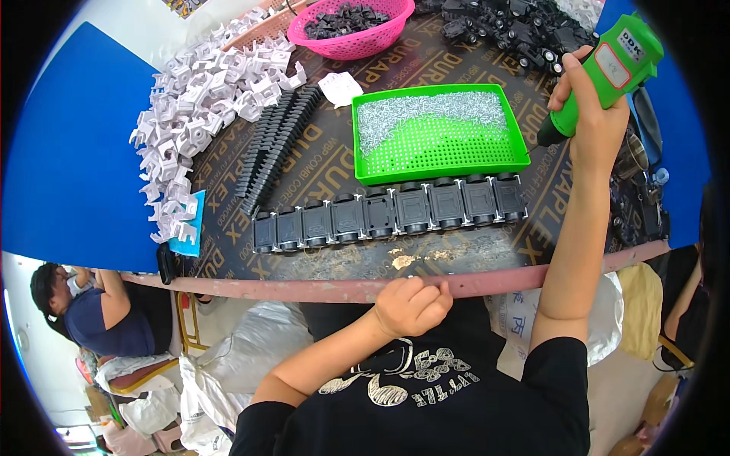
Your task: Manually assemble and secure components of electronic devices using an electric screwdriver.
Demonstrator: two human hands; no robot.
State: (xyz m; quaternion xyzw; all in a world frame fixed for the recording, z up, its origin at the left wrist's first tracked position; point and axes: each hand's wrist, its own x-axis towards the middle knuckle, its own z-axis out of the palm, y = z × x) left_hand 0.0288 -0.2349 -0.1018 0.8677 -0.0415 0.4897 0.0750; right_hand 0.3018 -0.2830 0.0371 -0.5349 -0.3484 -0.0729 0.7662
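Note:
My right hand (597, 114) is wrapped round a green electric screwdriver (612, 72), held up at the right with its black nose pointing down and left. The screwdriver's tip is beside the right rim of a green perforated tray (456, 156). Small silver screws (426, 110) lie heaped along the tray's far side. My left hand (412, 306) is curled into a fist at the table's near edge; whatever may be inside is hidden. Between that hand and the tray runs a row of black toy-car chassis (380, 215), side by side, with wheels and silvery pieces between them.
White plastic brackets (205, 114) pile up at the left, beside stacked black strips (277, 148). Behind stand a pink basket (353, 42) of black parts and a heap of black wheeled pieces (517, 34). A white scrap (340, 89) lies near the tray. Another person (106, 311) sits at left.

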